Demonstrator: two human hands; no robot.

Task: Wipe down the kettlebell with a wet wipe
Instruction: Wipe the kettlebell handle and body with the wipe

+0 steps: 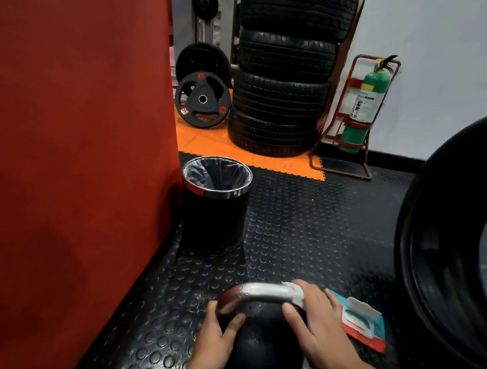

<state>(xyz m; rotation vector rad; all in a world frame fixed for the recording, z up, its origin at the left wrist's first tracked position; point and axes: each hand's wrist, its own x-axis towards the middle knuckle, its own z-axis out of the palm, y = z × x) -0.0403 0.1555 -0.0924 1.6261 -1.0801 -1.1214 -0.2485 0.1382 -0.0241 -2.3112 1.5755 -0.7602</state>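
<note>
I have the kettlebell on the studded floor right in front of me. My left hand grips the ball at the base of the handle, steadying it. My right hand is clamped over the handle's right end with the wipe pressed under the fingers. I judge the job midway: the handle is being wiped, and the ball looks mostly undone. The wipe pack lies beside my right hand, flap open; its print is too blurred to read. The bin stands near, for the wipe afterwards. The extinguisher label is illegible.
</note>
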